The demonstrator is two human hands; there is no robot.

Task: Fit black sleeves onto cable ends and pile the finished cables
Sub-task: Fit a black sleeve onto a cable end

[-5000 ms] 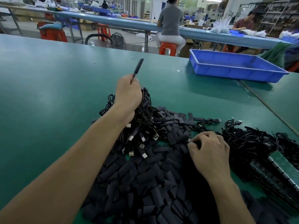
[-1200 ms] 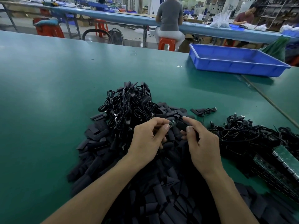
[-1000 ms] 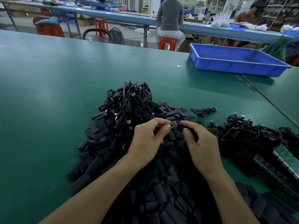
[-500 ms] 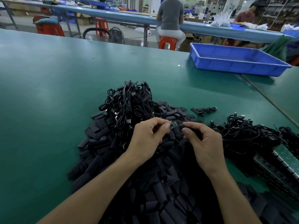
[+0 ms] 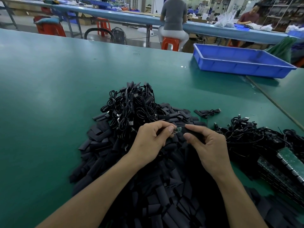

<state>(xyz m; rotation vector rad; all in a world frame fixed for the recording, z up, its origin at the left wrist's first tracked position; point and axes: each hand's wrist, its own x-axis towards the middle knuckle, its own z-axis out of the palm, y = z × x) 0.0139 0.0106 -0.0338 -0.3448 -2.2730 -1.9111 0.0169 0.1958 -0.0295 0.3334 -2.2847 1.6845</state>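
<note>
Worker's L hand (image 5: 151,140) pinches a cable end (image 5: 177,130), small green board showing, over the far part of the sleeve heap (image 5: 148,186). R hand (image 5: 209,148) grips one black sleeve (image 5: 192,131) btwn thumb & forefinger, its mouth just beside the board tip. In the last sec the R hand has closed in on the L, so the two parts now line up. The sleeve looks about to slide on, not yet fitted. The finished cables (image 5: 131,106) lie piled just beyond the heap, w/ bare cables (image 5: 250,135) to its right.
</note>
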